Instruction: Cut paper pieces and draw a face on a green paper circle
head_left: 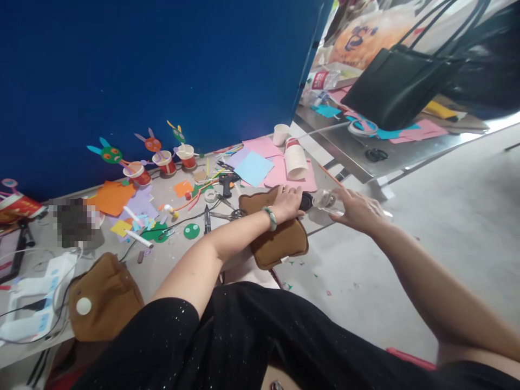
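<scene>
A clear bottle (324,199) with a black end (306,201) lies sideways between my hands at the table's right edge. My left hand (287,202), a green bangle on its wrist, has its fingers closed round the black end. From the other side, my right hand (357,210) grips the clear part, its thumb and fingers curved about it. Beneath my left hand is a brown bear-shaped pad (280,244), partly covered by the forearm. Whether the black end is a cap is hard to make out.
Stacked paper cups (296,160) and coloured sheets (254,168) lie behind my hands. A black glue gun (226,184), scissors and scraps cover the table's middle. Paper-cup figures (138,173) line the blue partition (162,65). A brown pouch (103,298) and power strip (52,292) are left; a black handbag (398,86) is right.
</scene>
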The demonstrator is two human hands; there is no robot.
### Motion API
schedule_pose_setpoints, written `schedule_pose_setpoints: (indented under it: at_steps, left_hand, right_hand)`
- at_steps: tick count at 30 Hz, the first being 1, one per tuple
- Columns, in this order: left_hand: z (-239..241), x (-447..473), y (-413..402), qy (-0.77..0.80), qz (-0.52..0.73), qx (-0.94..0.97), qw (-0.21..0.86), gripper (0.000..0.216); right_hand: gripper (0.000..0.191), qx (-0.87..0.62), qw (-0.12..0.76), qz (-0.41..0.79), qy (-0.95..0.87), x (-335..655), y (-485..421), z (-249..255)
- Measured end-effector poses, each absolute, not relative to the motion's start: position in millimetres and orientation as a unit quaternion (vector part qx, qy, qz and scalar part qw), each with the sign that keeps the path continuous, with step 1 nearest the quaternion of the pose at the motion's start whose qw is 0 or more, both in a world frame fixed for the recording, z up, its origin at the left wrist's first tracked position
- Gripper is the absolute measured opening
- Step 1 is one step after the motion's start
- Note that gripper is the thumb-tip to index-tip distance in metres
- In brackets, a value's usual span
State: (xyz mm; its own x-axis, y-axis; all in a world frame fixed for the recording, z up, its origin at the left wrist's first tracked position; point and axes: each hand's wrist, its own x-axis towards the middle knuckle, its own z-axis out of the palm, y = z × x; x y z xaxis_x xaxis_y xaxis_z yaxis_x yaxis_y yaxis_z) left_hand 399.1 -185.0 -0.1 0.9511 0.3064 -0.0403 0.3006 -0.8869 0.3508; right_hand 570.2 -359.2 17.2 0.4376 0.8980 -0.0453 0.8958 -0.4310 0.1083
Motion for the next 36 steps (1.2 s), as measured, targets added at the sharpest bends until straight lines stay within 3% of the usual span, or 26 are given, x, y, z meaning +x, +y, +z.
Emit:
schedule_pose_setpoints:
  at_steps: [4, 7, 15, 24, 31, 36]
  left_hand:
    - [12.6, 371.3, -195.1, 0.122, 0.040, 0.981, 0.147, 0.041]
    - [18.3, 348.2, -208.9, 0.064, 0.062, 0.989, 0.121, 0.034]
    - [25.5, 293.0, -241.0, -0.117, 0.032, 0.988, 0.094, 0.029]
    - [23.1, 258.0, -248.8, -0.149, 0.065, 0.985, 0.061, 0.022]
    - [25.5, 241.5, -244.4, -0.135, 0.082, 0.986, 0.060, 0.017]
    - [33.7, 228.2, -230.7, -0.106, 0.073, 0.988, 0.080, 0.017]
  right_hand:
    - [0.054, 0.816, 0.106, 0.042, 0.567, 568.4, -344.8, 24.2]
    - [0.050, 0.800, 0.125, 0.051, 0.584, 566.8, -338.6, 31.7]
    - [0.053, 0.767, 0.177, 0.085, 0.611, 565.4, -330.8, 40.3]
    - [0.042, 0.721, 0.224, 0.123, 0.644, 553.9, -324.9, 52.3]
    - [0.058, 0.652, 0.292, 0.177, 0.677, 538.5, -314.6, 71.3]
    - [0.048, 0.665, 0.254, 0.181, 0.679, 540.4, -314.1, 73.7]
